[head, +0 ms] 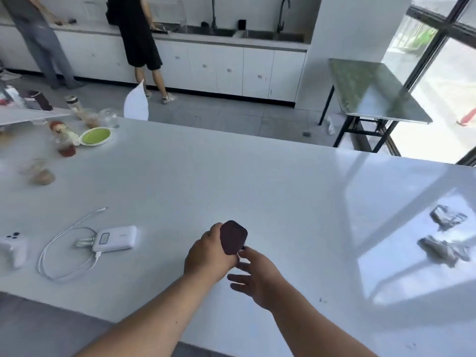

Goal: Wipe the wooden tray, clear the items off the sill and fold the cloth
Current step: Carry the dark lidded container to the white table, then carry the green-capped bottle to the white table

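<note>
My left hand (208, 253) is closed around a small dark, rounded thing (234, 237), held just above the white counter (257, 176); I cannot tell what it is, though it looks like something gathered up to be put aside. My right hand (253, 276) is open, fingers spread, its fingertips just touching the thing's lower edge. To my left lie a white power bank (116, 238) with its looped cable (64, 251); far left stand cups and a green bowl (95, 136); to my right are two crumpled scraps (447, 235). No wooden tray, sill or cloth shows from here, so I cannot judge the wiping or folding done; I'd guess I'm partway through the clearing.
</note>
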